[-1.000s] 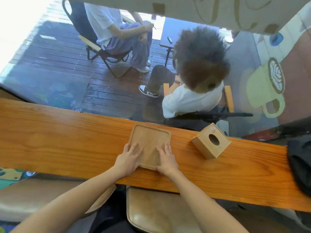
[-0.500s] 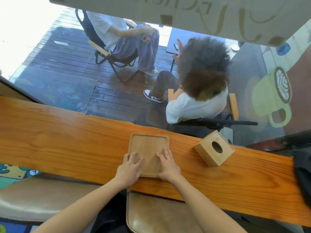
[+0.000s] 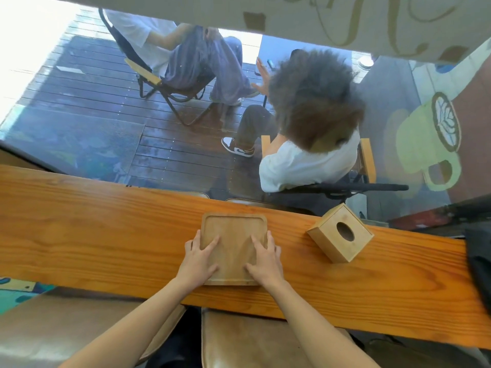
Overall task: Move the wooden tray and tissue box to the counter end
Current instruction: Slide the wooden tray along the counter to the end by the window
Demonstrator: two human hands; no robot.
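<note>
A square wooden tray [image 3: 233, 235] lies flat on the long wooden counter [image 3: 106, 229], near its middle. My left hand [image 3: 200, 258] rests on the tray's near left corner, thumb and fingers spread on its surface. My right hand [image 3: 264, 258] rests on the near right corner the same way. Both hands press on the tray rather than wrap it. A wooden tissue box [image 3: 340, 233] with an oval hole on top stands to the right of the tray, turned at an angle, apart from both hands.
A window runs along the counter's far edge; beyond it two people sit on chairs on a dark deck. A black bag [image 3: 478, 258] lies on the counter's right end. Brown leather stools [image 3: 252, 341] stand under the near edge. The counter stretches bare to the left.
Both hands have slid further onto the tray, fingers now spread on its surface. The tray has turned slightly, straighter to the counter. The tissue box has not moved.
</note>
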